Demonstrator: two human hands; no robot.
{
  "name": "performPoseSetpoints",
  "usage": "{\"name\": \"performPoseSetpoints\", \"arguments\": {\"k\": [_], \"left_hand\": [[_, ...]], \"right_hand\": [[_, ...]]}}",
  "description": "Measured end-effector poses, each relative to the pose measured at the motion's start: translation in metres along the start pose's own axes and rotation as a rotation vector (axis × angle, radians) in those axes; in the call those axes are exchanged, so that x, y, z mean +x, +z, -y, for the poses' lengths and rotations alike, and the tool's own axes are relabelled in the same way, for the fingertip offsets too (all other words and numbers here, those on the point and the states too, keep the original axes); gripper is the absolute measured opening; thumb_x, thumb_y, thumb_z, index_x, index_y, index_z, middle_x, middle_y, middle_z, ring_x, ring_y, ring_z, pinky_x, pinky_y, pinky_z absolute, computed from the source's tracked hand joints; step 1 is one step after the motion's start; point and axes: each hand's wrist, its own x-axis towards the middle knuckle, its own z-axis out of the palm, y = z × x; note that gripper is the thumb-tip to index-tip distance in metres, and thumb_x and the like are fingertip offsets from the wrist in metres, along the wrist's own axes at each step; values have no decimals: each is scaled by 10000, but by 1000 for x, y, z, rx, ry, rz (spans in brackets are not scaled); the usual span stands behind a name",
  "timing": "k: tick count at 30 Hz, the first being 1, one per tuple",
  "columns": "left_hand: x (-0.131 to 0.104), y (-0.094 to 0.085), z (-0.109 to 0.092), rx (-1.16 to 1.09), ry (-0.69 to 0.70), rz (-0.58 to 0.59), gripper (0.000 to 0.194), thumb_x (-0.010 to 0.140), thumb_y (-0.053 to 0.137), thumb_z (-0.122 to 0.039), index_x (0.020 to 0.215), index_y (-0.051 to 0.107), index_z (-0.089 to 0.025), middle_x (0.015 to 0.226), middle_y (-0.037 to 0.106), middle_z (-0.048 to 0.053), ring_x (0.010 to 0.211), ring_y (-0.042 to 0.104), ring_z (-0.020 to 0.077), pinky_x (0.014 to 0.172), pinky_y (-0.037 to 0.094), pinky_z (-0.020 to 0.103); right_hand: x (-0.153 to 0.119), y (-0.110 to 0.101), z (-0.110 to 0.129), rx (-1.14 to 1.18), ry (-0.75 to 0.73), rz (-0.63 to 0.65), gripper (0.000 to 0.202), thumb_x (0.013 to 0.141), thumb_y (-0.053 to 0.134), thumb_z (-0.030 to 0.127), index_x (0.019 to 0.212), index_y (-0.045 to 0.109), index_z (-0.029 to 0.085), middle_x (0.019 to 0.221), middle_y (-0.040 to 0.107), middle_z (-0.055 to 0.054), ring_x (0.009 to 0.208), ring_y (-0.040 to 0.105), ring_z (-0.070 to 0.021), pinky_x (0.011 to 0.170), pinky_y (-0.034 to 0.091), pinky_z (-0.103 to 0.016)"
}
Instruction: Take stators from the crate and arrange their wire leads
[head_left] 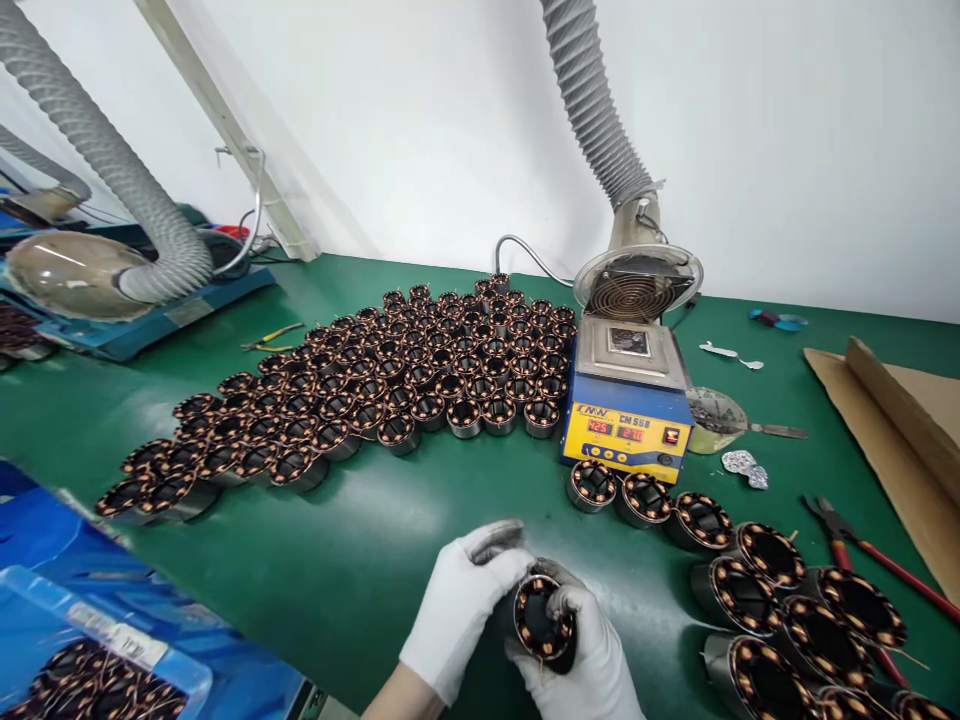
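Observation:
A round metal stator with copper windings (541,618) is held above the green table near the bottom centre. My right hand (592,650), in a white glove with darkened fingertips, grips it from the right, with the thumb at its inner opening. Gloved in white too, my left hand (474,590) is at the stator's upper left, its fingers closed together near the rim; what they pinch, if anything, is too small to tell. Behind, a blue and yellow solder pot (628,435) shows lit red digits, and a row of stators (592,484) runs from its front to the lower right.
Many stators (397,430) cover the green table (360,560) at centre left. A blue bin (191,680) stands lower left. Red-handled cutters (840,530), cardboard (885,430) and a bowl (716,415) are right. An extraction hood (637,275) hangs over the pot.

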Motion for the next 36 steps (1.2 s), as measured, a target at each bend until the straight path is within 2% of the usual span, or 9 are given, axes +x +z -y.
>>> {"name": "performPoseSetpoints", "arguments": {"k": [6, 10, 16, 21, 25, 28, 30, 33, 36], "left_hand": [[-1, 10, -5, -71, -46, 43, 150, 474, 671, -220, 574, 611, -126, 549, 612, 0, 563, 539, 120, 575, 436, 233], [-3, 8, -3, -22, -5, 36, 87, 497, 620, -206, 537, 566, -151, 501, 585, -19, 515, 518, 108, 526, 418, 224], [-8, 10, -2, 43, -34, 51, 575, 455, 704, -177, 1020, 610, -125, 1000, 694, 104, 914, 625, 233, 810, 483, 309], [0, 12, -10, -64, -33, 61, 213, 488, 700, -259, 647, 679, -119, 678, 702, 77, 698, 629, 228, 682, 487, 325], [7, -5, -17, -208, 88, -92, 332, 538, 738, -343, 795, 689, -139, 840, 723, 77, 838, 637, 224, 803, 469, 318], [7, -12, -19, -71, 37, 30, 415, 504, 767, -272, 886, 674, -141, 867, 728, 84, 847, 643, 227, 791, 480, 316], [5, -8, -16, 34, -3, 136, 282, 534, 738, -234, 794, 684, -140, 771, 724, 62, 749, 639, 197, 713, 483, 285], [1, 3, -8, -5, -30, 124, 117, 575, 699, -229, 640, 661, -140, 618, 676, 15, 623, 588, 139, 620, 453, 239], [1, 11, -2, -69, -49, 73, 137, 525, 724, -212, 619, 659, -137, 588, 667, 7, 603, 586, 141, 603, 456, 240]], "right_hand": [[1, -2, 1, 31, 54, 42, 300, 649, 645, 215, 875, 455, 267, 1063, 645, -49, 891, 651, -207, 742, 522, -274], [0, -2, 0, 38, 67, 57, 315, 640, 643, 211, 889, 458, 269, 1073, 641, -36, 894, 648, -197, 759, 520, -272], [6, -4, 4, 71, 40, 81, 412, 672, 666, 257, 1035, 471, 254, 1080, 639, -51, 919, 642, -202, 774, 518, -278], [8, -4, 6, 80, 25, 41, 284, 634, 643, 186, 813, 435, 259, 911, 658, -10, 732, 650, -177, 628, 520, -252], [3, -2, 2, 30, 50, 36, 309, 643, 645, 208, 873, 444, 261, 1054, 644, -57, 887, 648, -219, 715, 522, -289], [1, 0, 0, 34, 44, 34, 331, 640, 637, 205, 900, 442, 265, 1058, 644, -54, 901, 645, -218, 747, 518, -297], [2, 0, 1, 47, 25, 41, 331, 640, 621, 196, 909, 441, 265, 1045, 648, -52, 890, 648, -214, 746, 517, -294], [6, -2, 5, 36, 35, 35, 300, 621, 606, 184, 852, 432, 264, 999, 659, -47, 810, 659, -207, 673, 522, -278], [9, -3, 6, 29, 45, 35, 293, 609, 605, 183, 829, 428, 263, 971, 665, -46, 765, 660, -206, 626, 524, -270]]}}
